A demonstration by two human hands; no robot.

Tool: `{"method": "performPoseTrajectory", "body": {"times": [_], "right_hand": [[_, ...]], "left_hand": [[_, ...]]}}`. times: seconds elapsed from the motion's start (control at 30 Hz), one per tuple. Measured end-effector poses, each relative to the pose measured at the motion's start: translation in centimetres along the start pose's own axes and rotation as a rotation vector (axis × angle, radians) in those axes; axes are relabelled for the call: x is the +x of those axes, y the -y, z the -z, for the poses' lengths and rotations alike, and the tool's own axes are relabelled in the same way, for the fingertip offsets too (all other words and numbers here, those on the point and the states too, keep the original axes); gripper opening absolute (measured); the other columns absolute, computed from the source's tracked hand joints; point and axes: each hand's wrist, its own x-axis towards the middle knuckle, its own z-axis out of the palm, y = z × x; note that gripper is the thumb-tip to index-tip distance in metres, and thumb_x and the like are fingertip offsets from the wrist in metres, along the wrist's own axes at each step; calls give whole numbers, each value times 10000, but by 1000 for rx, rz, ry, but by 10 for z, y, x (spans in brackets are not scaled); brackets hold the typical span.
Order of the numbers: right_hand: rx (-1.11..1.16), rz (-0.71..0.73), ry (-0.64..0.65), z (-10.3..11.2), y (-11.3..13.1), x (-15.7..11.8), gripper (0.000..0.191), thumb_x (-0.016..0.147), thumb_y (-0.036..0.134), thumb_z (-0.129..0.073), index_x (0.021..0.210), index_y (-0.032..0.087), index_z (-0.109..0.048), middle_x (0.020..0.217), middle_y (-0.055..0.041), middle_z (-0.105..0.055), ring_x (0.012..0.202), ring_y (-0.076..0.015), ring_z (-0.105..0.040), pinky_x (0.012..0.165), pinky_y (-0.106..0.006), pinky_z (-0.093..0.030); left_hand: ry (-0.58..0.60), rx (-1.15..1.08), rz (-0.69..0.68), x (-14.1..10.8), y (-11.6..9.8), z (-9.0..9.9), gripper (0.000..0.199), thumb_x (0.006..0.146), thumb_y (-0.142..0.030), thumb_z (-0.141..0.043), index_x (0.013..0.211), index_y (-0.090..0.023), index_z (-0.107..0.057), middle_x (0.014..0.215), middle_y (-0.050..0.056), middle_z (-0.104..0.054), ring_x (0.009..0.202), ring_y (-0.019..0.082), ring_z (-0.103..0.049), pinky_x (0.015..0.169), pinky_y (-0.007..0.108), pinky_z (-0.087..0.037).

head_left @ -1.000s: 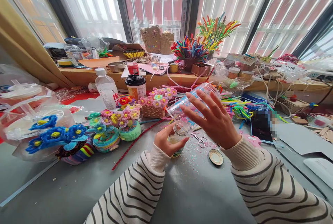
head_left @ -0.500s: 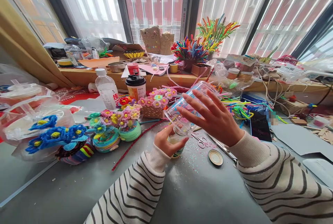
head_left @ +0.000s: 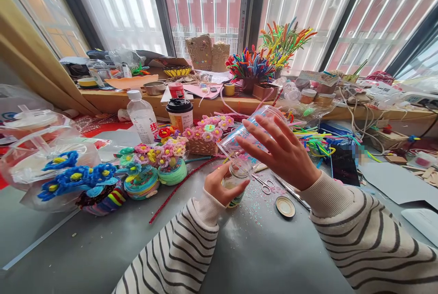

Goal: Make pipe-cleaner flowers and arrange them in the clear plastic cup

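My left hand (head_left: 221,185) is wrapped round a small glass jar (head_left: 238,171) that stands upright on the grey table. Above it, my right hand (head_left: 282,150) grips a clear plastic cup (head_left: 230,144) with blue print. The cup is tilted, its mouth pointing down to the left over the jar's opening. What is inside the cup is hard to make out, and my fingers hide part of the jar. Right of the jar lie silver scissors (head_left: 265,185) and a round lid (head_left: 285,207). Tiny glitter pieces (head_left: 253,214) are scattered on the table there.
To the left stand pots of fuzzy flowers (head_left: 140,177), blue flowers (head_left: 78,177), a plastic bottle (head_left: 141,118) and a lidded paper cup (head_left: 179,115). A dark phone (head_left: 343,166) and pipe cleaners (head_left: 313,141) lie right. Behind runs a cluttered window ledge (head_left: 201,103).
The jar's rim shows more clearly under the tilted cup now. Both hands keep their holds, and the whole view has shifted very slightly.
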Motion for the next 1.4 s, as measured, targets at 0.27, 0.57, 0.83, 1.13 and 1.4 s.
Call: {"method": "performPoseTrajectory", "body": {"times": [0.27, 0.57, 0.83, 1.13, 1.4], "right_hand": [[-30, -3, -30, -2, -1, -2, 478, 836, 157, -475, 1288, 241, -349, 1318, -52, -435, 1294, -209, -238, 1048, -436, -277], [12, -7, -28, -4, 1, -2, 492, 836, 142, -461, 1299, 250, -332, 1325, -43, -430, 1301, -198, -223, 1054, -437, -270], [-12, -21, -45, -5, 3, -2, 474, 835, 146, -464, 1286, 237, -351, 1315, -53, -440, 1305, -195, -206, 1055, -433, -266], [-78, -44, -68, -6, 4, -5, 452, 834, 150, -471, 1268, 233, -376, 1292, -64, -462, 1290, -213, -247, 1028, -434, -307], [-71, -22, -61, -8, 2, -9, 479, 835, 163, -472, 1288, 253, -347, 1296, -49, -460, 1276, -200, -278, 1027, -427, -307]], "left_hand": [[11, 2, 15, -1, 1, 0, 410, 631, -390, -643, 933, -117, -598, 766, 83, -694, 612, 173, -635, 606, 298, -537], [11, 9, 16, 0, 2, 0, 409, 641, -397, -635, 928, -108, -593, 775, 88, -691, 594, 171, -625, 601, 307, -532], [13, -7, 40, -1, 1, 0, 413, 626, -379, -651, 937, -113, -595, 777, 85, -691, 608, 176, -635, 605, 304, -533], [44, 1, 66, 0, -3, 2, 378, 632, -368, -644, 915, -121, -601, 774, 82, -693, 627, 174, -635, 625, 302, -531], [32, 3, 33, 0, -2, 0, 402, 631, -375, -644, 931, -112, -600, 764, 86, -691, 599, 170, -625, 617, 307, -532]]}}
